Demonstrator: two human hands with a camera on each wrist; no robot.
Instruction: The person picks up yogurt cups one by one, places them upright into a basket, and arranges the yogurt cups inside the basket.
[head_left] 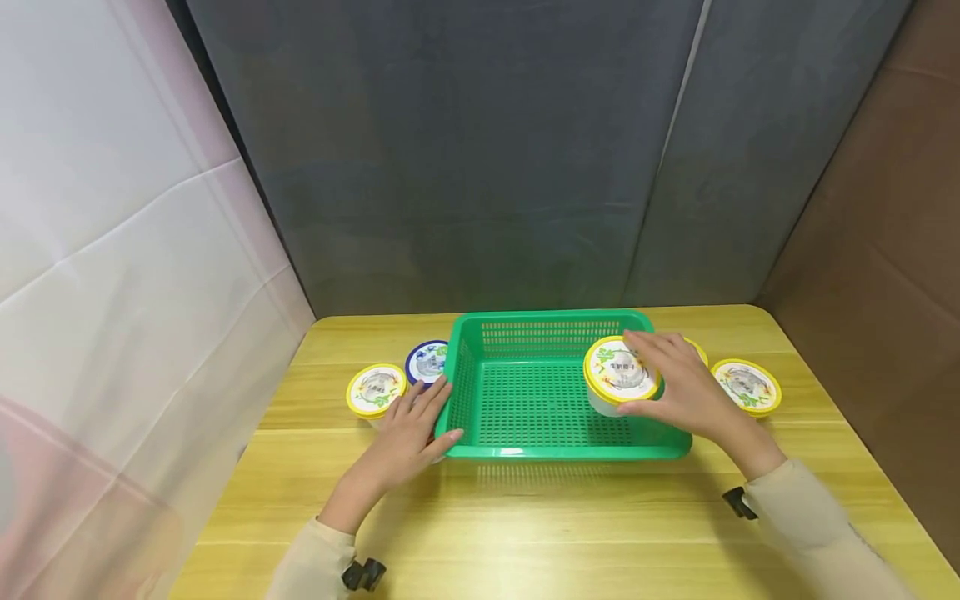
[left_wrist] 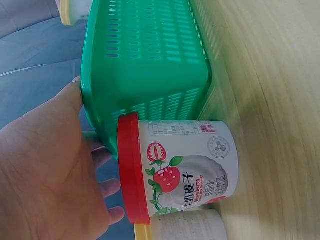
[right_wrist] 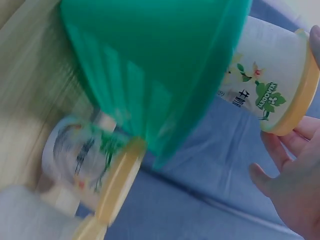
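Note:
A green plastic basket (head_left: pixel 562 452) stands on the wooden table. Over its right part my right hand (head_left: pixel 678 387) grips a white tub with a yellow lid (head_left: pixel 618 371), thumb and fingers at the lid's edge. The right wrist view shows this tub (right_wrist: pixel 270 75) overlapping the basket rim. My left hand (head_left: pixel 411 429) lies with fingers extended at the basket's left rim, its thumb over the rim. Below that hand, a tub with a red lid and strawberry print (left_wrist: pixel 185 170) stands beside the basket, mostly hidden from the head view.
Left of the basket stand a yellow-lidded tub (head_left: pixel 377 390) and a blue-lidded tub (head_left: pixel 427 362). To the right is another yellow-lidded tub (head_left: pixel 746 387), and one more lid (head_left: pixel 699 350) peeks out behind my right hand. A dark cloth wall (head_left: pixel 480 167) rises behind the table.

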